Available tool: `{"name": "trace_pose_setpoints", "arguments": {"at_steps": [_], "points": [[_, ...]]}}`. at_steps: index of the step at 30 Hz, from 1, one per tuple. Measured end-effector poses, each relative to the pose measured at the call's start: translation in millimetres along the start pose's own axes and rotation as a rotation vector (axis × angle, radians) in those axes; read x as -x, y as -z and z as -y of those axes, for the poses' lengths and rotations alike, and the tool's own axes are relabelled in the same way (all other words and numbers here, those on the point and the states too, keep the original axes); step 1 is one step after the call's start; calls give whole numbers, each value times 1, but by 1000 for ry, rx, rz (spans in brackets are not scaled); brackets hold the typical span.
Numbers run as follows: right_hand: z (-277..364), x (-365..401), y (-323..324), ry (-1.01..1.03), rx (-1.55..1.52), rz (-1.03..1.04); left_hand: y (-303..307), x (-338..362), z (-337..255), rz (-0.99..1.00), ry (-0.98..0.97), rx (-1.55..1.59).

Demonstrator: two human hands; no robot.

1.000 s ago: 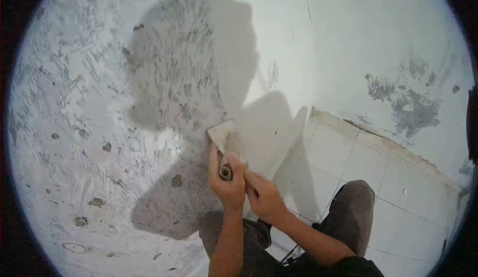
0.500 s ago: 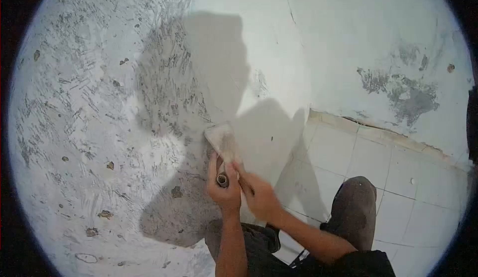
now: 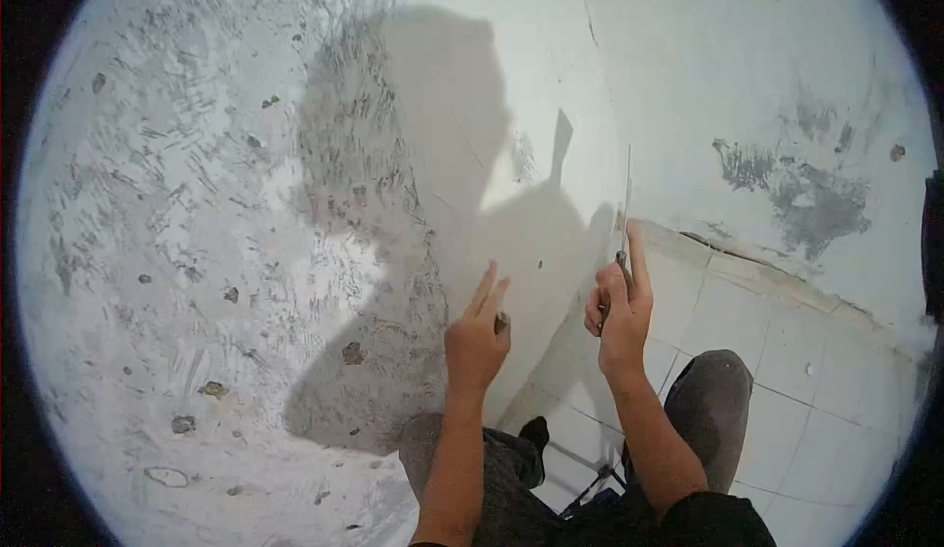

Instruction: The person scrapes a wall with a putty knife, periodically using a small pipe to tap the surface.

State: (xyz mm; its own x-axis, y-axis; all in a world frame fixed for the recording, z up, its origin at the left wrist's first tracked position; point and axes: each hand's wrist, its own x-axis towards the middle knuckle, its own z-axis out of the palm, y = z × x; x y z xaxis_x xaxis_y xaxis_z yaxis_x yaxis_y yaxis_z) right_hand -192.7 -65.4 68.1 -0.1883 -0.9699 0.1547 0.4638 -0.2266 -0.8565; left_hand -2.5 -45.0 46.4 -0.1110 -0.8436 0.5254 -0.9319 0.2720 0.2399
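My right hand (image 3: 621,316) is closed around the dark handle of a putty knife (image 3: 627,188). The thin blade points up and appears edge-on, with my index finger stretched along it. My left hand (image 3: 476,343) is in front of the smooth plaster, two fingers extended upward. The rounded end of a tool handle (image 3: 503,323) shows at its side; the rest of that tool is hidden by the hand. Behind both hands is the wall (image 3: 521,242), smooth on this side and rough, grey-streaked and pitted to the left.
White floor tiles (image 3: 777,350) lie at lower right, below a broken plaster edge (image 3: 757,260). A grey patch (image 3: 816,198) marks the right wall. My bent knee (image 3: 710,390) is near my right forearm. Shadows of my head and arms fall across the wall.
My hands have moved apart: the right went up and right with the putty knife, the left slightly right. The blade, seen broad before between both hands, now shows edge-on.
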Motion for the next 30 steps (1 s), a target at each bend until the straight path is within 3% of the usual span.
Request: {"name": "trace_pose_setpoints", "arguments": {"at_steps": [2, 4, 5, 6, 8, 9, 10, 12, 13, 14, 16, 18, 21, 24, 25, 26, 28, 29, 30], "points": [[2, 3, 2, -26, -46, 28, 11, 3, -16, -31, 44, -78], [9, 2, 1, 25, -75, 59, 26, -12, -28, -272, 153, 38], [7, 1, 0, 26, -82, 32, 30, -14, -31, -144, 167, 30], [8, -2, 1, 24, -89, 35, 29, -11, -32, -145, 167, 23], [10, -6, 6, 123, 249, 231, 17, 2, -29, 137, 214, 337], [-19, -22, 22, 402, 512, 397, 8, 8, -22, 101, 245, 434], [-11, -19, 22, 399, 503, 400, 15, 7, -31, 102, 249, 424], [3, -4, 20, 354, 805, 545, 27, 4, -48, -101, 534, 977], [-8, 8, 14, 202, 758, 474, 25, 2, -47, -161, 501, 1033], [-23, 26, 8, 188, 754, 482, 23, 5, -46, -160, 516, 1025], [-51, 58, -8, -270, 263, 423, 20, 0, -36, -152, 547, 917], [-66, 88, -22, -327, 87, 398, 14, 3, -20, -101, 530, 721], [-74, 114, -36, -272, -116, 432, 18, 1, -26, -364, 447, 506], [-81, 119, -42, -293, 41, 358, 13, 7, -35, -398, 452, 485], [-69, 112, -39, -339, 0, 412, 9, 8, -31, -428, 354, 276], [-80, 112, -46, -347, -12, 409, 10, 10, -19, -419, 354, 265], [-96, 108, -54, 149, 186, 329, 12, 17, -4, -210, 745, 425], [-101, 110, -52, 146, 185, 327, 10, 20, 1, -207, 746, 424], [-95, 110, -49, -86, 117, 412, 6, 23, 4, -249, 729, 501]]}}
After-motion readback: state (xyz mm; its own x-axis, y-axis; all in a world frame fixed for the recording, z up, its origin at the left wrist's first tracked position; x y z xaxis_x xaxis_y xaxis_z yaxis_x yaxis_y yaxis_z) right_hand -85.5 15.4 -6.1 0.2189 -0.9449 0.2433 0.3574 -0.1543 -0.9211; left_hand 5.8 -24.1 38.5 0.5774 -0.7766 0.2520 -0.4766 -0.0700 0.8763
